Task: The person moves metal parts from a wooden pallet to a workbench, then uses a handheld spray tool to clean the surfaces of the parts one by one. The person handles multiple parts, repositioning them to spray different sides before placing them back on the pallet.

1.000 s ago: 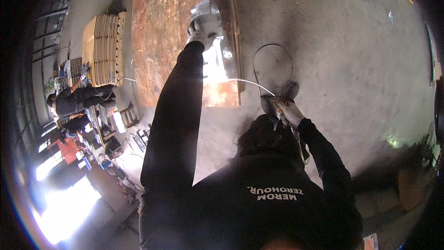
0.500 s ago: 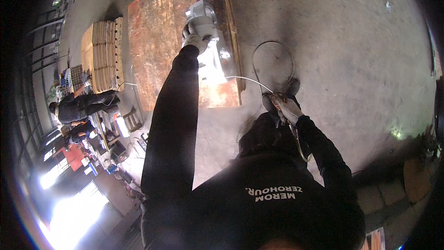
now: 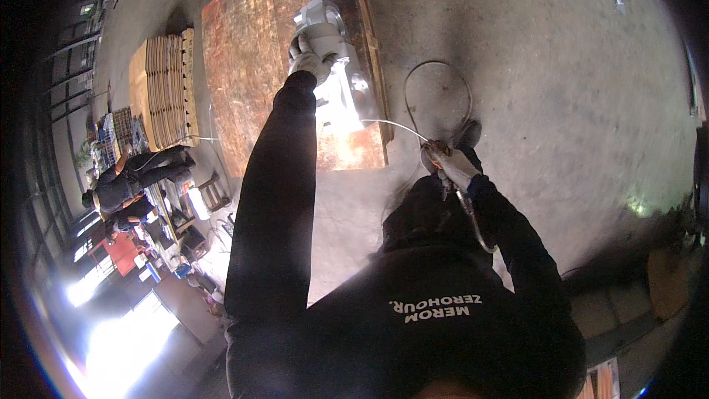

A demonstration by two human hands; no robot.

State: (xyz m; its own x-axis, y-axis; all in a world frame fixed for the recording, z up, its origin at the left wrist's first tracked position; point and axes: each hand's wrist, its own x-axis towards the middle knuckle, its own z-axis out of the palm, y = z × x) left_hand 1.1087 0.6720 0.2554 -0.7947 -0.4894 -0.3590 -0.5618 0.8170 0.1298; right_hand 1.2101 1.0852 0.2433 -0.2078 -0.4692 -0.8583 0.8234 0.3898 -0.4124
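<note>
Surface (image 3: 244, 66): scuffed brown wood, bearing a shiny silver metal casting (image 3: 329, 41)
Left grip (image 3: 310, 63): holding the casting
Right grip (image 3: 458, 165): around a small reddish tool (image 3: 437, 149)
Room: grey concrete floor (image 3: 546, 96), tan cardboard stack (image 3: 159, 89)

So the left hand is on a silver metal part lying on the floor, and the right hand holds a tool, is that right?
Not quite: the head view shows the silver metal part lying on a brown wooden board. The left hand is indeed on it, and the right hand holds a tool.

Brown cardboard stack (image 3: 164, 92), left; co-worker (image 3: 124, 191) in dark clothes nearby; red panel (image 3: 125, 253); bright opening (image 3: 133, 341) lower left.
</note>
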